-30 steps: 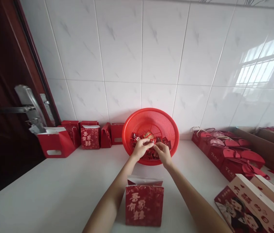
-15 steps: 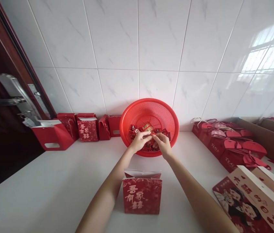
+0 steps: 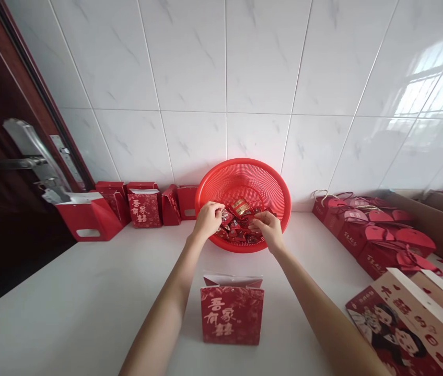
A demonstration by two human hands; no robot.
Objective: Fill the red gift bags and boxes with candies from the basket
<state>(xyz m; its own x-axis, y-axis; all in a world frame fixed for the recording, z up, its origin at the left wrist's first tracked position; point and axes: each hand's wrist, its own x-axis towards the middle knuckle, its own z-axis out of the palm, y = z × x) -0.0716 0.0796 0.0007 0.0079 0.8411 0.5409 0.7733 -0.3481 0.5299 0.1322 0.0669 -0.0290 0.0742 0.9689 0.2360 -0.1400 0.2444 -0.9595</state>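
My left hand (image 3: 208,220) hangs over the left rim of a round red plastic mesh basket (image 3: 243,175), its fingers curled beside the pile. A heap of small red wrapped packets (image 3: 241,224) lies in the basket's bottom, with a gold-labelled packet on top. My right hand (image 3: 268,230) reaches into the heap's right side, its fingertips on the packets. Neither hand clearly shows anything held. Nearer me, a red paper gift bag (image 3: 232,315) with gold characters stands upright on the counter, below and between my forearms.
Several red gift bags (image 3: 144,209) and a red box (image 3: 88,219) line the tiled wall on the left, by a dark door with a steel handle (image 3: 29,151). Red boxes with heart flaps (image 3: 374,235), a cardboard carton (image 3: 436,230) and printed packaging (image 3: 405,324) fill the right of the white counter (image 3: 88,292).
My hands were together over the middle of the basket and have moved apart. The left hand shifted left toward the rim, and the right hand is lower in the heap.
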